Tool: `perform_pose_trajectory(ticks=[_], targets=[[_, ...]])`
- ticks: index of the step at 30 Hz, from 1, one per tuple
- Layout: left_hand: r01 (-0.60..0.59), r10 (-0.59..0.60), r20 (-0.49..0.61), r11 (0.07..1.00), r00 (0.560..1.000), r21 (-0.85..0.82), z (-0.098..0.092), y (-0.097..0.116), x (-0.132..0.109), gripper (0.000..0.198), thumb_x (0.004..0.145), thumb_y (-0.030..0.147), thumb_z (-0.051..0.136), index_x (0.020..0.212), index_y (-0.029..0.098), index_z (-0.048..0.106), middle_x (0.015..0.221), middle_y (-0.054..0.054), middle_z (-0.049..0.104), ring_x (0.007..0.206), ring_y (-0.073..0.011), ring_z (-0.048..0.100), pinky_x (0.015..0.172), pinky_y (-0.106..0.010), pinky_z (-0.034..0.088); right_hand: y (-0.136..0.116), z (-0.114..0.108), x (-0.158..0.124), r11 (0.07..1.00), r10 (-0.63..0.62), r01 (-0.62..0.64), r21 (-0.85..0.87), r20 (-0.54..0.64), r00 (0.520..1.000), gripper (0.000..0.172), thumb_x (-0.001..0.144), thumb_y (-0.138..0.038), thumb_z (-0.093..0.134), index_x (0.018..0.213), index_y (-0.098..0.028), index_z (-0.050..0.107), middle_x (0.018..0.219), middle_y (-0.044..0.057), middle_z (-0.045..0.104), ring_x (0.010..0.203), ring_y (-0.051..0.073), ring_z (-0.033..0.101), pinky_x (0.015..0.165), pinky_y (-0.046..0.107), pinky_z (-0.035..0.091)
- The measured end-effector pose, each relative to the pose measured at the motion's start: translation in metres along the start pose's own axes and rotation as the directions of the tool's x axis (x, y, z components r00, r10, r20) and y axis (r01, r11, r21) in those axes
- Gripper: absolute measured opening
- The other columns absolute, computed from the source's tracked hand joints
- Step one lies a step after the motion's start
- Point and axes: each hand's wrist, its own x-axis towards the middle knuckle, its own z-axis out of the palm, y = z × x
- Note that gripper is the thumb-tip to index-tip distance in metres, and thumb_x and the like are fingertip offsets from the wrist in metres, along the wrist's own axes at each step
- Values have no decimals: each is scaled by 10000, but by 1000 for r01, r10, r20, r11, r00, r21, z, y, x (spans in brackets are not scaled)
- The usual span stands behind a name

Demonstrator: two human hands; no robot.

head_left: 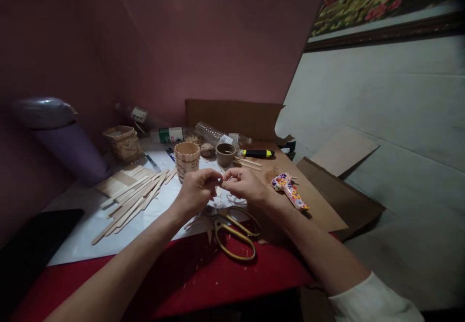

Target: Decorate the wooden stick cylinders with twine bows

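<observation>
My left hand (pixel 198 190) and my right hand (pixel 242 184) meet over the middle of the table, fingertips pinched together. Whatever lies between the fingers is too small to make out. Just behind my left hand stands a cup covered in wooden sticks (pixel 187 160), its rim scalloped. Below my hands lie scissors (pixel 236 237) with large golden handles, their blades partly hidden. Thin pale string (pixel 236 200) curls under my right hand. Off to the right, a flower-patterned glue gun (pixel 290 190) rests on cardboard.
Loose craft sticks (pixel 140 198) spread over white paper at left. Behind are a brown pot (pixel 225 154), a yellow-black utility knife (pixel 257 153), twine balls (pixel 207 149), plastic bottles (pixel 214 133) and a second stick-covered container (pixel 123 144). A purple object (pixel 69 143) leans at far left.
</observation>
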Motion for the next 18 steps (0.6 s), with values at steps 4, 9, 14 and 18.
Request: perform_pose_trajectory(ticks=[4,9,14,18], targets=[[154,-152,37,985,988,-83,-3,5,3,105,634,53,657,683,146,659,486,12,591,388,-120,545,381,-209,433,1,-2,-4,868,-274,243,-432,-10,962,78,764,-163,569,732,-164,640,593,-33,537,540,84,422,538,217,309],[403,-359,204,878,911,-256,-11,11,6,125,617,49,664,694,118,593,548,-38,645,400,-136,582,397,-230,468,5,0,-8,571,-429,360,-737,106,897,179,881,-210,512,842,-148,675,705,58,671,608,133,542,615,259,351],[372,-331,179,877,927,-304,-11,9,5,194,609,104,762,700,106,590,534,-54,649,423,-142,607,444,-237,496,12,2,-7,434,-469,341,-834,115,876,228,920,-246,459,886,-136,656,723,86,686,615,165,577,593,272,340],[319,-302,104,900,948,-297,-9,11,5,230,583,125,783,694,116,582,518,-36,636,424,-157,614,439,-252,505,10,1,-8,473,-477,350,-809,99,873,192,909,-213,456,876,-143,632,710,66,665,621,155,567,602,261,352]])
